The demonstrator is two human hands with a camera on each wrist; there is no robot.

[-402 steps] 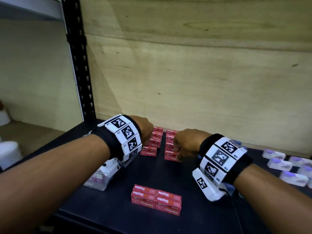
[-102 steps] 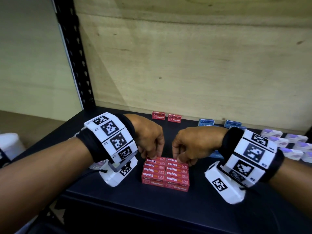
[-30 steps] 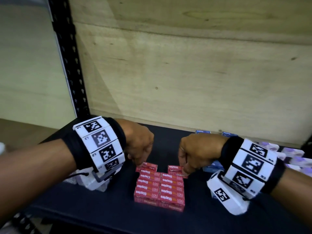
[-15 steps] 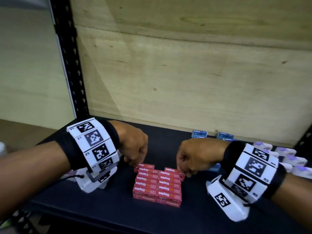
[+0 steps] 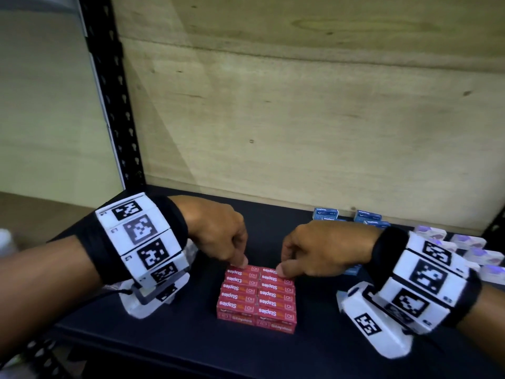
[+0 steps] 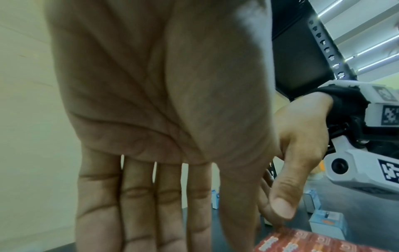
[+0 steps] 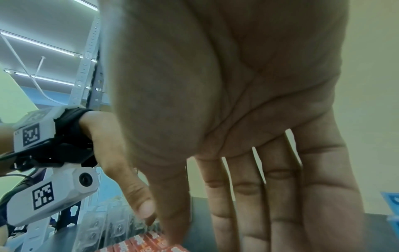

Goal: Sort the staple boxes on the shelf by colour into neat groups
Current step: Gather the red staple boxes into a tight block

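Observation:
A tight block of red staple boxes, two columns wide, lies near the front of the black shelf. My left hand pinches the far left red box, thumb on top and fingers down behind it. My right hand holds the far right red box the same way. Both boxes sit flush against the block. In the left wrist view my left hand reaches down beside the red boxes. In the right wrist view my right hand comes down on the red boxes.
Blue staple boxes stand at the back, right of centre. Purple-and-white boxes lie further right. Clear packets lie at the left. A plywood back wall and a black upright bound the shelf.
Both hands have lowered their red boxes onto the far end of the block, which now lies flush. The last two red boxes have left the back wall.

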